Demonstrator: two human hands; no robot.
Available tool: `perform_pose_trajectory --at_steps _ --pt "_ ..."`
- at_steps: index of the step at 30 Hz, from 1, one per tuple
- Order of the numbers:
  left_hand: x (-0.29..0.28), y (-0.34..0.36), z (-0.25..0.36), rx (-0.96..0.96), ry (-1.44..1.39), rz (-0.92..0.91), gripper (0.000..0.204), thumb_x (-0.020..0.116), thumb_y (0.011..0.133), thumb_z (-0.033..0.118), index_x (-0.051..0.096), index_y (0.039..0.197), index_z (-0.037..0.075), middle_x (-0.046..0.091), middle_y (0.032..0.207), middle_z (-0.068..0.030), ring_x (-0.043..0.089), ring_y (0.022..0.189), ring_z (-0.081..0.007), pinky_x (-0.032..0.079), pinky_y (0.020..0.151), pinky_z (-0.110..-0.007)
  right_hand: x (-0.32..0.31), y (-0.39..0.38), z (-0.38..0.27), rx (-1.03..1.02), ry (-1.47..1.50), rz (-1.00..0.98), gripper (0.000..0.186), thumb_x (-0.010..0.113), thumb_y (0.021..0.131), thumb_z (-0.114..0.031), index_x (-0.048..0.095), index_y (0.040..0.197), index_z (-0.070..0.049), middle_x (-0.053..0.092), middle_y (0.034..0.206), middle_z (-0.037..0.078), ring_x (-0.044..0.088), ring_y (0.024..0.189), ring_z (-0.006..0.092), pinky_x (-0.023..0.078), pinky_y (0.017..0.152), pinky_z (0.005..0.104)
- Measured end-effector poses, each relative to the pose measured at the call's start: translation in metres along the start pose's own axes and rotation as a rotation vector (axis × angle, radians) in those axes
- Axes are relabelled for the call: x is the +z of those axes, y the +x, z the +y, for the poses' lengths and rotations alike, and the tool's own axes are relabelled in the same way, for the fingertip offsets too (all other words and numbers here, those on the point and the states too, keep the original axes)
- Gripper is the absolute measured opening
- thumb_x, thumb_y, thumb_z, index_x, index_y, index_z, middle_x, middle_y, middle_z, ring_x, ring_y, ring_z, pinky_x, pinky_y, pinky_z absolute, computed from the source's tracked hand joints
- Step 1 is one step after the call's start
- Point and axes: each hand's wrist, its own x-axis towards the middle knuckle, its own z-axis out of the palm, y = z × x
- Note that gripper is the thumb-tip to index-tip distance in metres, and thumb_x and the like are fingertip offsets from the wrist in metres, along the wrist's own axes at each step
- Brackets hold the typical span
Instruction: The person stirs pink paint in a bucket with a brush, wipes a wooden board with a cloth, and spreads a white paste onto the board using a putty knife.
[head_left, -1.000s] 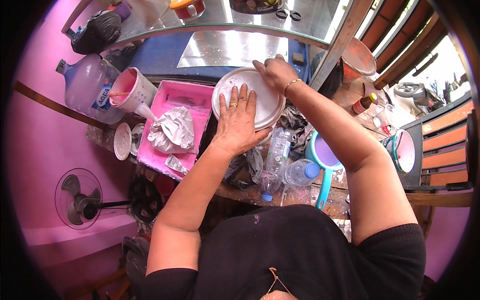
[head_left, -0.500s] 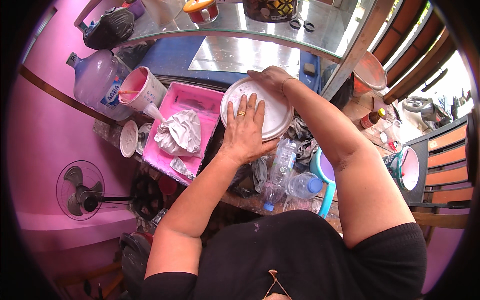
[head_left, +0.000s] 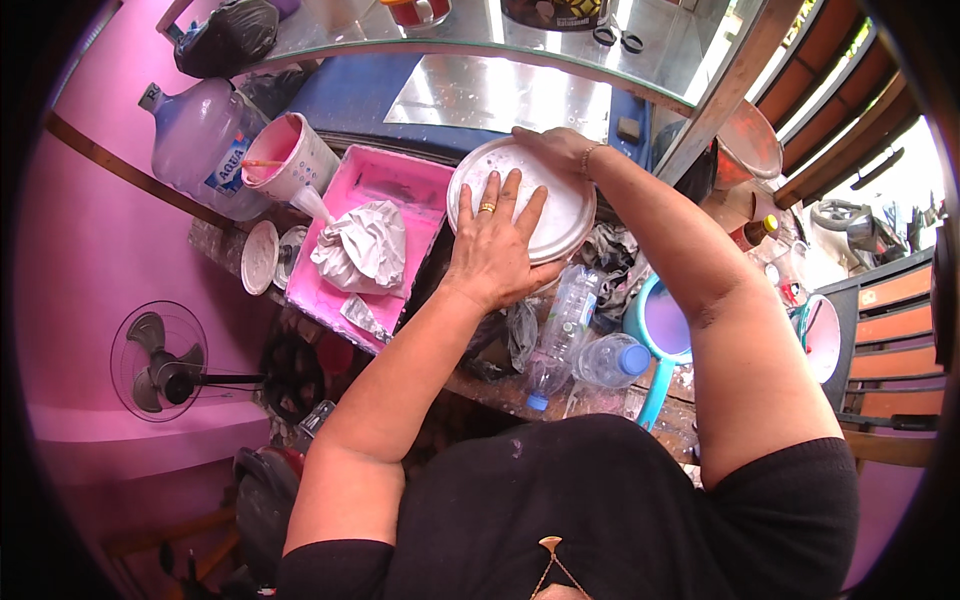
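The left hand [head_left: 494, 250] is lying spread on the round white lid [head_left: 565, 213], which is sitting back from the bench's near edge [head_left: 682, 414]. The right hand [head_left: 560, 152] is touching its far rim; I cannot tell if it is pinching.

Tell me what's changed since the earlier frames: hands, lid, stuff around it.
The right hand has come down flatter and slightly left along the far rim of the round white lid. The left hand has spread its fingers wider on top. Nothing visibly grabbed or released. Unchanged: lid beside the pink tray, crumpled white bag in it. Overall shift looks like camera motion.
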Motion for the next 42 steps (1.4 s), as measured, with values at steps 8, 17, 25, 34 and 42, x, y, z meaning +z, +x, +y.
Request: perform_pose_trajectory --at_steps 8,17,25,34,42 --pt "0.004 -0.004 -0.001 -0.002 0.053 0.006 0.078 0.057 0.074 0.056 0.037 0.137 0.014 0.028 0.142 -0.0206 0.023 0.133 -0.0384 0.01 0.108 -0.056 0.006 -0.036 0.005 -0.09 -0.116 0.267 0.071 0.038 0.086 -0.06 0.067 0.083 0.004 0.063 0.083 0.025 0.062 0.083 0.0345 0.044 0.08 0.0391" --pt "0.011 -0.003 -0.005 0.027 0.049 0.07 0.079 0.056 0.074 0.059 0.039 0.135 0.012 0.031 0.14 -0.0227 0.024 0.132 -0.0409 0.011 0.106 -0.058 0.007 -0.052 -0.006 0.007 -0.154 0.391 0.066 0.037 0.086 -0.059 0.069 0.081 -0.001 0.064 0.087 0.022 0.061 0.09 0.0358 0.044 0.083 0.0396" --pt "0.01 -0.004 -0.005 0.01 0.06 0.074 0.077 0.057 0.074 0.057 0.04 0.135 0.013 0.032 0.139 -0.022 0.025 0.132 -0.0394 0.011 0.106 -0.058 0.022 -0.068 0.007 -0.024 -0.199 0.38 0.063 0.037 0.089 -0.053 0.066 0.089 0.002 0.063 0.087 0.026 0.062 0.086 0.0379 0.047 0.077 0.0422" --pt "0.019 -0.006 -0.001 0.037 0.033 0.219 0.077 0.064 0.065 0.055 0.051 0.126 0.011 0.043 0.132 -0.0219 0.036 0.125 -0.0411 0.02 0.103 -0.058 0.025 -0.08 0.013 -0.036 -0.322 0.488 0.057 0.035 0.093 -0.046 0.064 0.085 0.002 0.062 0.085 0.022 0.06 0.081 0.0394 0.048 0.072 0.0454" --pt "0.017 -0.005 -0.003 0.063 0.066 0.213 0.082 0.065 0.064 0.06 0.05 0.127 0.01 0.042 0.132 -0.026 0.036 0.124 -0.0449 0.019 0.102 -0.061 0.027 -0.081 0.012 -0.134 -0.323 0.52 0.055 0.039 0.091 -0.046 0.054 0.106 0.005 0.061 0.095 0.023 0.06 0.086 0.0394 0.047 0.076 0.046"
